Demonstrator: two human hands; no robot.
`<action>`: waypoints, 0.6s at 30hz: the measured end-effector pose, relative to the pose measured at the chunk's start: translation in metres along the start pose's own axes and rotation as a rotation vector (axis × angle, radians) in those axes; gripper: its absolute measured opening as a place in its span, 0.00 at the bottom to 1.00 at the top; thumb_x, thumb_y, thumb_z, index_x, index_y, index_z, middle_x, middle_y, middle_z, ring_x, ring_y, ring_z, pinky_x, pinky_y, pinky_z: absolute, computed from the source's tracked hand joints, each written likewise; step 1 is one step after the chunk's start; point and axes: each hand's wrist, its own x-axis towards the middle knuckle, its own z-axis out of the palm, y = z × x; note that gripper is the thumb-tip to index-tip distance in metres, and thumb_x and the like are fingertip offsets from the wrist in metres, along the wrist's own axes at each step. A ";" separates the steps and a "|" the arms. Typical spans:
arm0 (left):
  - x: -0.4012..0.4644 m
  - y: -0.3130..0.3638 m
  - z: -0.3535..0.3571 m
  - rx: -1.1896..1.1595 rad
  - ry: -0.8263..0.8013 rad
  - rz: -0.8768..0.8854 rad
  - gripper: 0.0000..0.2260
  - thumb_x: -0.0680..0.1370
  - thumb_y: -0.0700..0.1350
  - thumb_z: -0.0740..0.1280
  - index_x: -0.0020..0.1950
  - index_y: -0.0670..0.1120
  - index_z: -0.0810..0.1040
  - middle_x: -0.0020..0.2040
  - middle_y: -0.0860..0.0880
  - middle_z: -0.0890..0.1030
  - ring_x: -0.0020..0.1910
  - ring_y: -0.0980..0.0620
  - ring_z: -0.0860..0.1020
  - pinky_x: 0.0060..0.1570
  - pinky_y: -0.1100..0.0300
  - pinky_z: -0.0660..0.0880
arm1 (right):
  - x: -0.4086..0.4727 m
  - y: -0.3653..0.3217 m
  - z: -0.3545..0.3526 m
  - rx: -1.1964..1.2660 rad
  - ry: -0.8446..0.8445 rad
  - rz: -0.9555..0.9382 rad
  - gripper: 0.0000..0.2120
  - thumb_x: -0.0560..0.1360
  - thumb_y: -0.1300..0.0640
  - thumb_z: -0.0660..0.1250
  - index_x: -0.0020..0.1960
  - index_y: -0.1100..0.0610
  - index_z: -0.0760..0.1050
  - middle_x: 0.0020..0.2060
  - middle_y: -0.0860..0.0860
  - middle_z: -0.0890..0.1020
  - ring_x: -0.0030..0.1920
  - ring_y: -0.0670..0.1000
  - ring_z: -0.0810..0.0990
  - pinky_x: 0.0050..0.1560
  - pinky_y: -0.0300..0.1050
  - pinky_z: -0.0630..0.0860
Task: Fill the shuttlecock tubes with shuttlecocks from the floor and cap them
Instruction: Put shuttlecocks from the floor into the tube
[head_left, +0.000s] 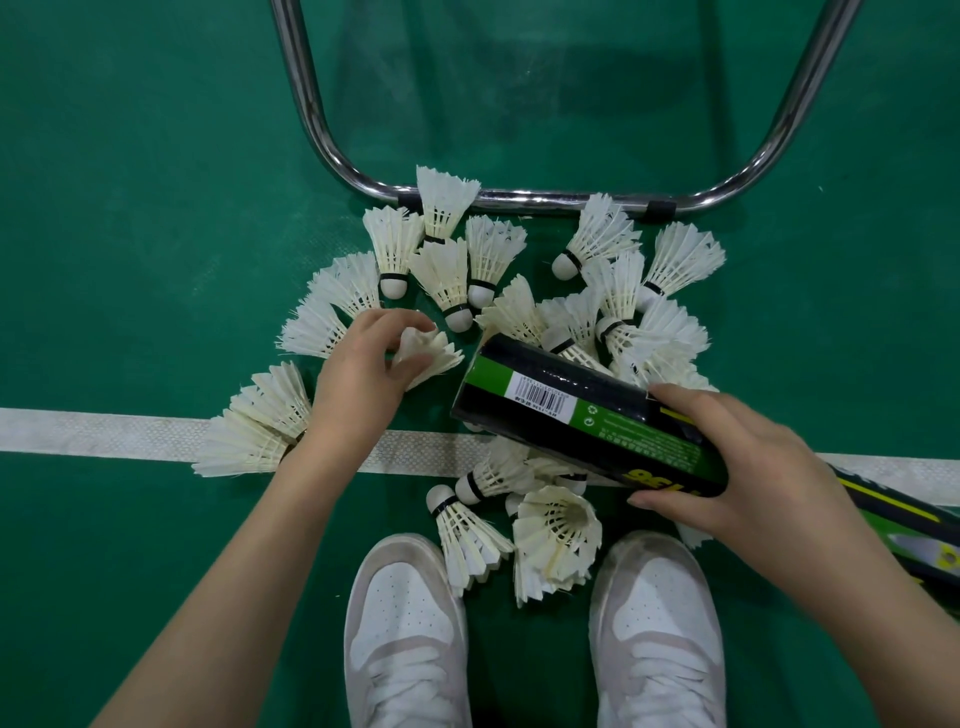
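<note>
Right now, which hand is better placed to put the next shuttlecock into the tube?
Left. The left hand already pinches a shuttlecock close beside the tube's open end, while the right hand is busy gripping the tube.

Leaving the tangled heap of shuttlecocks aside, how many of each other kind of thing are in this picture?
Tubes: 2, the held tube and the floor tube
Hands: 2, the left hand, which grips a shuttlecock, and the right hand, which holds the held tube
Shoes: 2, the left shoe and the right shoe
Metal frame: 1
Total: 7
</note>
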 end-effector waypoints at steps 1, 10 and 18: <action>-0.001 0.001 0.000 0.005 0.014 -0.015 0.08 0.75 0.43 0.70 0.54 0.50 0.78 0.56 0.52 0.75 0.52 0.52 0.77 0.52 0.49 0.76 | 0.000 0.000 0.000 0.002 -0.001 -0.001 0.36 0.59 0.42 0.74 0.64 0.45 0.67 0.55 0.47 0.77 0.53 0.54 0.77 0.50 0.52 0.73; -0.012 0.004 -0.009 -0.005 0.123 -0.064 0.06 0.72 0.47 0.73 0.42 0.50 0.77 0.51 0.52 0.72 0.43 0.52 0.77 0.46 0.52 0.76 | 0.000 0.000 0.001 -0.006 0.016 -0.007 0.36 0.59 0.40 0.73 0.64 0.46 0.67 0.54 0.46 0.78 0.51 0.54 0.77 0.47 0.48 0.71; -0.021 0.010 -0.021 -0.322 0.217 -0.179 0.07 0.75 0.43 0.70 0.38 0.51 0.76 0.38 0.41 0.77 0.36 0.50 0.72 0.40 0.58 0.68 | 0.001 -0.002 0.002 0.014 0.014 -0.003 0.36 0.59 0.40 0.73 0.64 0.44 0.66 0.54 0.45 0.77 0.51 0.53 0.77 0.48 0.50 0.72</action>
